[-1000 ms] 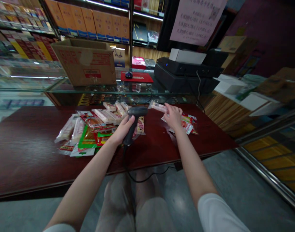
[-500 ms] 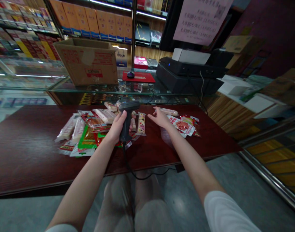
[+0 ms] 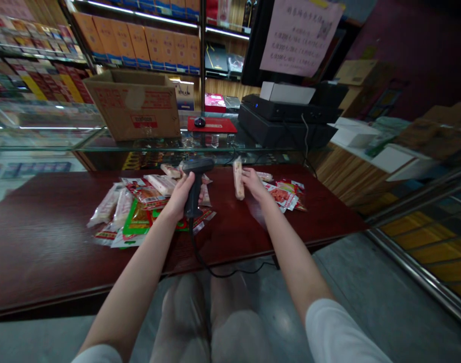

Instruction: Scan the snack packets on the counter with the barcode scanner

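My left hand (image 3: 182,195) is closed round the grip of a black barcode scanner (image 3: 194,189), which stands upright above the table with its head at the top. In my right hand (image 3: 253,184) is a wrapped snack bar (image 3: 238,179), pinched at its side and held nearly upright. A pile of packaged snacks (image 3: 137,217) lies under and to the left of the scanner, with pale bars and red and green packets. Beyond my right wrist lie a red and white snack packet (image 3: 282,195) and another pale bar (image 3: 265,176).
A dark red table (image 3: 52,227) carries everything. Behind it, a glass counter holds an open cardboard box (image 3: 139,113), a computer mouse (image 3: 199,122) on a red pad and a black machine (image 3: 283,121). The scanner's cable (image 3: 215,275) hangs past the table's front edge.
My right hand has picked up the snack bar that lay right of the scanner, and has raised and turned it a little. The left hand still grips the scanner. The view has shifted slightly.
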Action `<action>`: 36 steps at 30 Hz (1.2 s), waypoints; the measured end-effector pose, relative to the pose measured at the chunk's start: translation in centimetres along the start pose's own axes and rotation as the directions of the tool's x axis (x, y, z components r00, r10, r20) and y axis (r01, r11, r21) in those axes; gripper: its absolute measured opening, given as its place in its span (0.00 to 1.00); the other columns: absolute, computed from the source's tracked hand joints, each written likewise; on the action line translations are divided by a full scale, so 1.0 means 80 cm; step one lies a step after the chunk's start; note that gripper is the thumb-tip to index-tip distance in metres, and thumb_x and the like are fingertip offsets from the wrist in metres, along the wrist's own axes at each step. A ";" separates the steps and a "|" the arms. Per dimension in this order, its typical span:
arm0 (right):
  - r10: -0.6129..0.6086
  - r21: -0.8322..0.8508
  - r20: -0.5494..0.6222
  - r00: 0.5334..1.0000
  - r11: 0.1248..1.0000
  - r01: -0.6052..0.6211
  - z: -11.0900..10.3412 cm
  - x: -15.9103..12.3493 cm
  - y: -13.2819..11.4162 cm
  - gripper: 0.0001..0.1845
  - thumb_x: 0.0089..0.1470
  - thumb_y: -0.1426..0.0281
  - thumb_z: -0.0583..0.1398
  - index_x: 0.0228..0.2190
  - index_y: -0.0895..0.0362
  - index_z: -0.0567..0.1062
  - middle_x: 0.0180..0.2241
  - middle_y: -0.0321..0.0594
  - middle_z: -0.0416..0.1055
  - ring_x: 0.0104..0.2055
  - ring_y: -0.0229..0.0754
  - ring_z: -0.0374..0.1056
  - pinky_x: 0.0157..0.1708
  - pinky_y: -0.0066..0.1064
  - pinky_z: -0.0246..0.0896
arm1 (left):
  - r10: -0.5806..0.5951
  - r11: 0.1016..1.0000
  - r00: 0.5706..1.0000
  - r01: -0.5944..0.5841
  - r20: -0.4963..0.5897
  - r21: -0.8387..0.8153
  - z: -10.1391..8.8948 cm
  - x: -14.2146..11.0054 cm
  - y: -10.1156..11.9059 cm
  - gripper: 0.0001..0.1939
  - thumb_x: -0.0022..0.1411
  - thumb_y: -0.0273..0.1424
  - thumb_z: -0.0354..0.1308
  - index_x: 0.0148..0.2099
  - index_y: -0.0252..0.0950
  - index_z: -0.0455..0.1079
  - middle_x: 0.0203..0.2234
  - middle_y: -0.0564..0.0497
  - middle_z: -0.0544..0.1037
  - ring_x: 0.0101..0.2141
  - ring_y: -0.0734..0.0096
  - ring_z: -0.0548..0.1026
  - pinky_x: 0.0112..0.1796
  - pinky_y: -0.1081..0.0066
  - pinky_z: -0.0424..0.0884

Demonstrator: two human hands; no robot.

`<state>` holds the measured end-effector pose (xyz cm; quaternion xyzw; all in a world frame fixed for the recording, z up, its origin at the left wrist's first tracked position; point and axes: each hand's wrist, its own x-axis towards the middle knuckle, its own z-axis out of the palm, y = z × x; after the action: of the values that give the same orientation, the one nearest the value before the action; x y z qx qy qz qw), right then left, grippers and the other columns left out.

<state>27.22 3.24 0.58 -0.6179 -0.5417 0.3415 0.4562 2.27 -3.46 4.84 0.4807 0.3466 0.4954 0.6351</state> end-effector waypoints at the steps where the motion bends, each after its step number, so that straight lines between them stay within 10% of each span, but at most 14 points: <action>1: -0.020 0.155 -0.023 1.000 0.988 0.023 -0.010 0.002 0.006 0.25 0.43 0.72 0.55 0.46 0.53 0.62 0.45 0.42 0.73 0.48 0.45 0.70 0.48 0.41 0.67 | -0.012 1.000 0.999 0.011 0.033 0.026 0.003 0.003 0.004 0.30 0.54 0.57 0.59 0.40 0.33 0.67 0.15 0.55 0.70 0.15 0.77 0.67 0.17 0.78 0.61; 10: 0.069 0.785 -0.232 0.970 0.602 0.145 -0.045 0.010 0.042 0.22 0.27 0.77 0.51 0.31 0.53 0.68 0.34 0.35 0.72 0.43 0.42 0.70 0.53 0.43 0.66 | -0.170 0.962 0.960 0.112 0.224 0.250 0.043 0.038 0.006 0.31 0.52 0.58 0.60 0.40 0.34 0.67 0.16 0.55 0.70 0.15 0.78 0.66 0.16 0.78 0.62; 25: 0.012 0.841 -0.117 0.993 0.534 0.092 -0.036 -0.004 0.031 0.28 0.29 0.76 0.51 0.37 0.51 0.69 0.37 0.34 0.75 0.41 0.43 0.74 0.54 0.46 0.65 | -0.204 0.960 0.941 0.138 0.271 0.244 0.043 0.033 -0.034 0.32 0.53 0.61 0.56 0.35 0.34 0.66 0.13 0.56 0.67 0.13 0.79 0.64 0.14 0.79 0.59; 29: -0.110 0.658 -0.268 0.957 0.705 0.265 -0.052 0.001 0.031 0.25 0.35 0.74 0.54 0.41 0.51 0.67 0.41 0.37 0.74 0.45 0.44 0.72 0.55 0.45 0.63 | -0.190 0.963 0.945 0.127 0.267 0.236 0.041 0.024 -0.021 0.33 0.52 0.61 0.57 0.38 0.33 0.67 0.15 0.55 0.69 0.14 0.78 0.66 0.15 0.78 0.61; 32: -0.256 0.223 -0.453 0.854 0.895 0.387 -0.083 0.022 0.028 0.27 0.40 0.71 0.57 0.47 0.52 0.64 0.48 0.43 0.72 0.49 0.45 0.70 0.55 0.42 0.62 | -0.158 0.973 0.964 0.116 0.212 0.197 0.027 0.020 0.000 0.32 0.54 0.59 0.58 0.42 0.33 0.67 0.15 0.55 0.70 0.15 0.76 0.67 0.15 0.78 0.61; 36: -0.334 -0.404 -0.326 0.885 0.895 0.189 -0.118 0.056 0.028 0.22 0.47 0.69 0.58 0.47 0.54 0.66 0.49 0.50 0.72 0.52 0.51 0.69 0.55 0.46 0.59 | 0.041 0.988 0.999 -0.036 -0.028 0.148 -0.005 0.022 0.029 0.25 0.58 0.52 0.59 0.44 0.36 0.65 0.16 0.57 0.70 0.15 0.77 0.67 0.16 0.78 0.61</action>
<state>37.51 5.78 2.14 -0.6659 -0.5737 0.0416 0.4751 1.68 -1.58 7.00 0.5252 0.3830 0.4880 0.5825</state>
